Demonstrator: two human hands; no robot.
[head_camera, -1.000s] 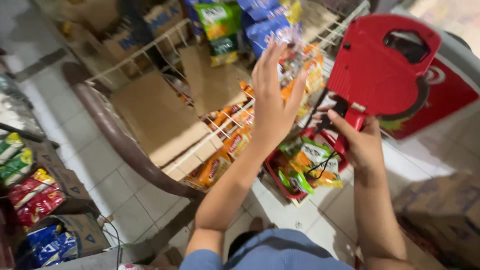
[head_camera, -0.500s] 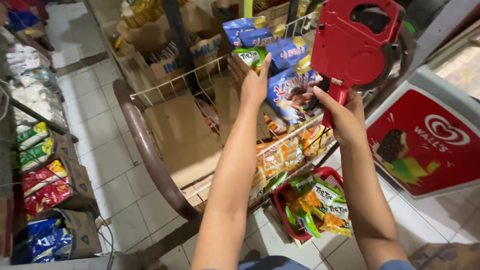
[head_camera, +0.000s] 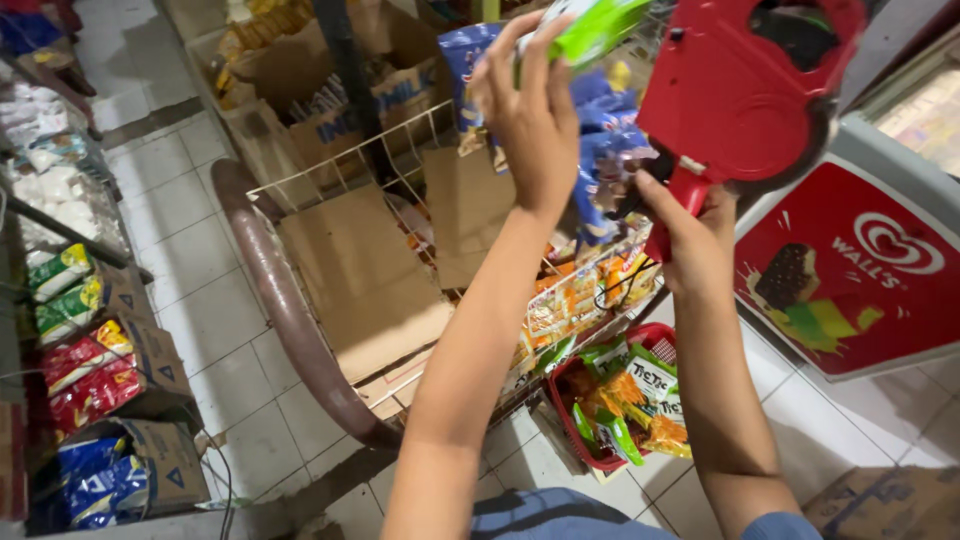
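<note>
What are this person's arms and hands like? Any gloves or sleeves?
Both arms are bare from wrist to past the elbow. The left hand and right hand wear no gloves, rings or watch that I can see. A blue garment shows at the bottom edge.

The left hand (head_camera: 535, 120), open-palmed over the cart a second ago, now closes its grip on a green snack packet (head_camera: 590, 30), with the red price gun (head_camera: 740, 90) drawn in just beside it.

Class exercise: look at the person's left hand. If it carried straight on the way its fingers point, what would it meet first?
The left hand already grips a green packet. Further up and forward, most likely the blue snack bags stacked in the wire trolley, though depth is unclear.
</note>
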